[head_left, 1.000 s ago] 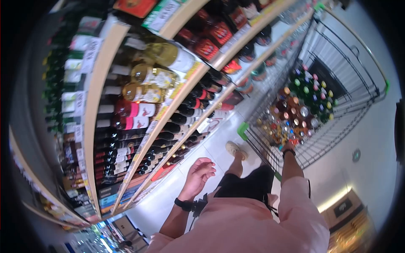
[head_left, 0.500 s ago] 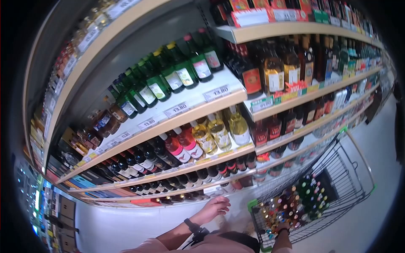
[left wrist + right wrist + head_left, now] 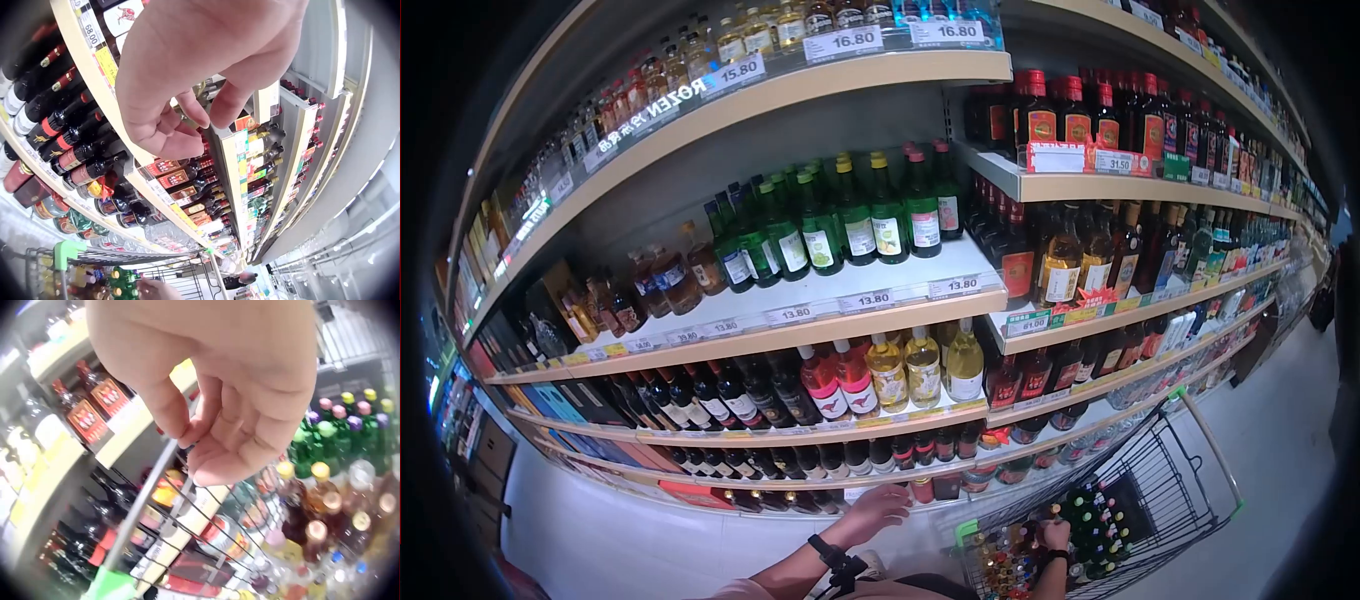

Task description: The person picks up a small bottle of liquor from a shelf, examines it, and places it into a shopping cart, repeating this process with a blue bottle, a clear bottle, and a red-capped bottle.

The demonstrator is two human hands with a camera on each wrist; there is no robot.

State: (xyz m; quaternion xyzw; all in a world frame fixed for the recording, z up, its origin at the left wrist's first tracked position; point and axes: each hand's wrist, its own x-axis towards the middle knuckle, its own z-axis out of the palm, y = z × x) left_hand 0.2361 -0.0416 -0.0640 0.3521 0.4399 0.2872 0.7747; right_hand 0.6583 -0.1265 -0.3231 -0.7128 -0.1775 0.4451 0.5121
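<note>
My left hand (image 3: 880, 512) is held out before the lower shelves, fingers loosely bent and nothing in them. In the left wrist view, the thumb and fingertips of that hand (image 3: 200, 69) stand apart. My right hand (image 3: 1055, 535) is over the shopping cart (image 3: 1200, 440), above the bottles packed at its near end. The right wrist view shows the fingers of this hand relaxed and bent, with nothing gripped. Green bottles (image 3: 1090, 520) with coloured caps stand in the cart beside brown and clear small bottles (image 3: 319, 531).
Shelves of bottles run along the left and front. Green bottles (image 3: 860, 225) stand on a middle shelf edge (image 3: 800, 335) with price tags. Below are pink-labelled bottles (image 3: 830, 385) and dark wine bottles (image 3: 735, 395). Pale floor (image 3: 600, 530) lies in front.
The head view has tilted up from the cart and floor to the shelves. My right hand has lifted from the cart's near-end bottles towards the green ones. The left hand stays loosely bent.
</note>
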